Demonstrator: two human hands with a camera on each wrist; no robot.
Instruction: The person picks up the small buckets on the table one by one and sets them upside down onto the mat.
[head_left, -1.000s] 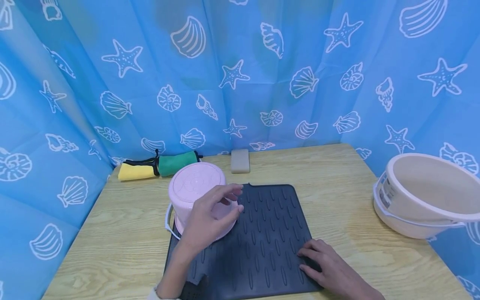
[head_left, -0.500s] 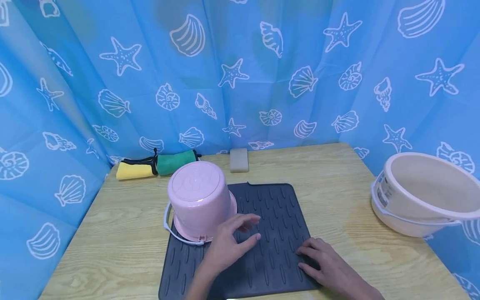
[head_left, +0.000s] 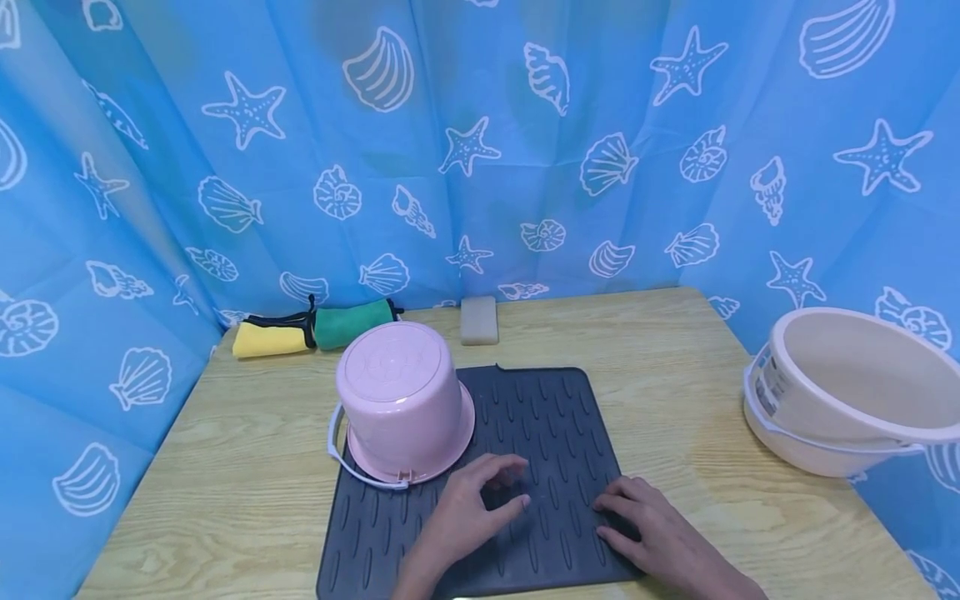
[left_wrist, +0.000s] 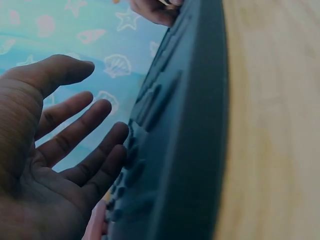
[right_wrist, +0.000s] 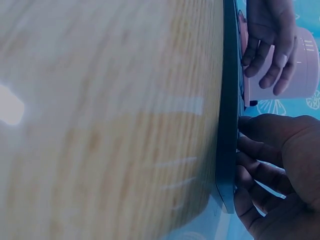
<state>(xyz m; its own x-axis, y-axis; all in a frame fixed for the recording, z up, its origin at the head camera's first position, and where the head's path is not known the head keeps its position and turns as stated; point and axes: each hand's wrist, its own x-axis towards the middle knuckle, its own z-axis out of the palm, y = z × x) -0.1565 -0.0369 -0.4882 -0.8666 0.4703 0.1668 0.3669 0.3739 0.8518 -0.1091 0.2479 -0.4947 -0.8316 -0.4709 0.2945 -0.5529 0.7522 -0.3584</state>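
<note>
A pink bucket (head_left: 405, 400) stands upside down on the left part of a dark ridged mat (head_left: 540, 433), its pale handle (head_left: 367, 477) lying around the near left side. My left hand (head_left: 472, 508) is over the mat, just in front of the bucket and apart from it. Its fingers are loosely bent and hold nothing; the left wrist view shows the same hand (left_wrist: 70, 145) with its palm bare. At the mat's right edge my right hand (head_left: 652, 533) rests with relaxed fingertips touching the mat, gripping nothing, as the right wrist view of that hand (right_wrist: 280, 170) also shows.
A cream bucket (head_left: 832, 417) with a pale handle stands tilted at the table's right side. Rolled yellow (head_left: 272, 340) and green cloths (head_left: 351, 323) lie at the back left, beside a beige block (head_left: 478, 321). A blue shell-patterned curtain (head_left: 525, 167) surrounds the wooden table (head_left: 217, 467).
My left hand has moved from beside the pink bucket toward the front and right, down over the mat. The right hand and the buckets have stayed in place.
</note>
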